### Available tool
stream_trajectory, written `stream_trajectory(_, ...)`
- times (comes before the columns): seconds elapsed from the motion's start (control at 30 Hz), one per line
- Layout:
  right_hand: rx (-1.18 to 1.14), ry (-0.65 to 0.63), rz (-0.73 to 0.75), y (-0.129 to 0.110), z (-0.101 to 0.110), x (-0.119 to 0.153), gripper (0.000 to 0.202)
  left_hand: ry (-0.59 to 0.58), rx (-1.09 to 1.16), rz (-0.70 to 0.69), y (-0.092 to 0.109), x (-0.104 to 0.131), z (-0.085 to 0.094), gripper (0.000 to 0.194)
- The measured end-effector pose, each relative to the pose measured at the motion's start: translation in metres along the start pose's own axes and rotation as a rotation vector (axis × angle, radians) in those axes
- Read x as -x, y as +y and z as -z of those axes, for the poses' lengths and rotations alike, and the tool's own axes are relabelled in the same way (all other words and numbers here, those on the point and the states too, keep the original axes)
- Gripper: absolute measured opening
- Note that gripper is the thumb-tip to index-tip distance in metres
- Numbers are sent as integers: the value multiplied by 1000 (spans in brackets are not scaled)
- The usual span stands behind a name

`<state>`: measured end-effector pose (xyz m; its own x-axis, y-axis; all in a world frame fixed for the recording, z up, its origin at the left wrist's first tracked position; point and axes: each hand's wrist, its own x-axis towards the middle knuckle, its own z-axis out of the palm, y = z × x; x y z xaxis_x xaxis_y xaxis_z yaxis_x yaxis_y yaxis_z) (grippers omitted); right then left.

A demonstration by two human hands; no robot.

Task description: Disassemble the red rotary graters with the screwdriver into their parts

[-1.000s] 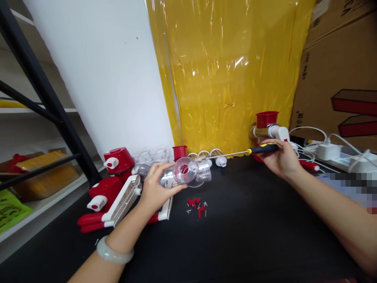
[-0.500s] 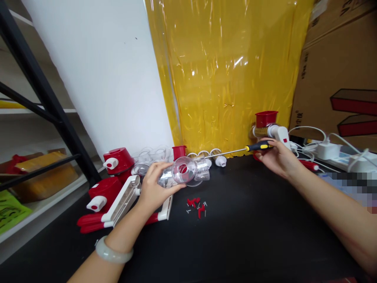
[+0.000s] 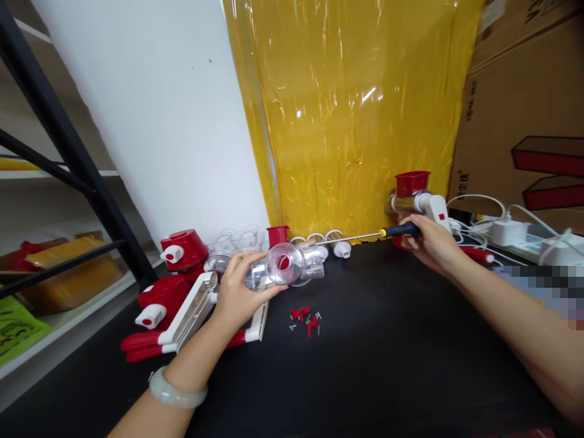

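Observation:
Fingers wrapped round it, my left hand (image 3: 244,283) holds a clear plastic grater housing (image 3: 312,263) above the black table, its round flange facing me. In my right hand (image 3: 431,243) is a screwdriver (image 3: 398,229) with a black and yellow handle. Its long shaft points left, and the tip reaches the housing's upper edge; I cannot make out what it touches inside. Below lie small red plastic pieces (image 3: 300,313) and several loose screws (image 3: 318,316). White crank handles with red grips (image 3: 146,345) rest by my left forearm.
Red bases with white knobs (image 3: 165,298) stand at the left, beside clear housings (image 3: 244,238). Drum graters (image 3: 335,238) line the back. An assembled grater (image 3: 413,182) stands behind my right hand, near white chargers and cables (image 3: 508,231). A black rack (image 3: 82,152) borders the left.
The right hand has turned slightly on the screwdriver, and the handle's yellow patches have rotated out of sight. The left hand and the housing stay almost where they were.

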<state>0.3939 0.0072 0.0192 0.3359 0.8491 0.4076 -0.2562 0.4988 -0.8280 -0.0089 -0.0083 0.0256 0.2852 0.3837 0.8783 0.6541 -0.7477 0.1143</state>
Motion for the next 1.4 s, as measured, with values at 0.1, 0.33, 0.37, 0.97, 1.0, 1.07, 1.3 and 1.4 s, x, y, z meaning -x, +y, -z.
stream_trajectory(0.1, -161, -18, -91, -6, 2, 2, 14, -5, 1, -2, -1, 0, 0, 59)
stream_trajectory(0.33, -133, -45, -73, -4, 3, 1, 22, 12, -18, -24, 0, -1, 0, 58)
stream_trajectory(0.37, -72, -26, -52, -1, 3, 0, 31, 12, -18, -26, 0, -1, 0, 58)
stream_trajectory(0.97, 79, -51, -26, -4, 6, -1, 24, 13, -40, -90, -4, -1, 0, 59)
stream_trajectory(1.0, 27, -58, -36, -5, 6, 0, 15, 11, -39, -92, -4, -1, 0, 59)
stream_trajectory(1.07, -130, -86, -76, -9, 7, 2, 17, 3, -36, -99, -4, -1, 0, 58)
stream_trajectory(1.3, -155, -60, -80, -11, 9, 0, 36, 5, -35, -133, -1, -2, 0, 58)
stream_trajectory(1.4, 94, -30, -59, -5, 9, -3, 47, 5, -35, -125, -1, -2, 0, 58)
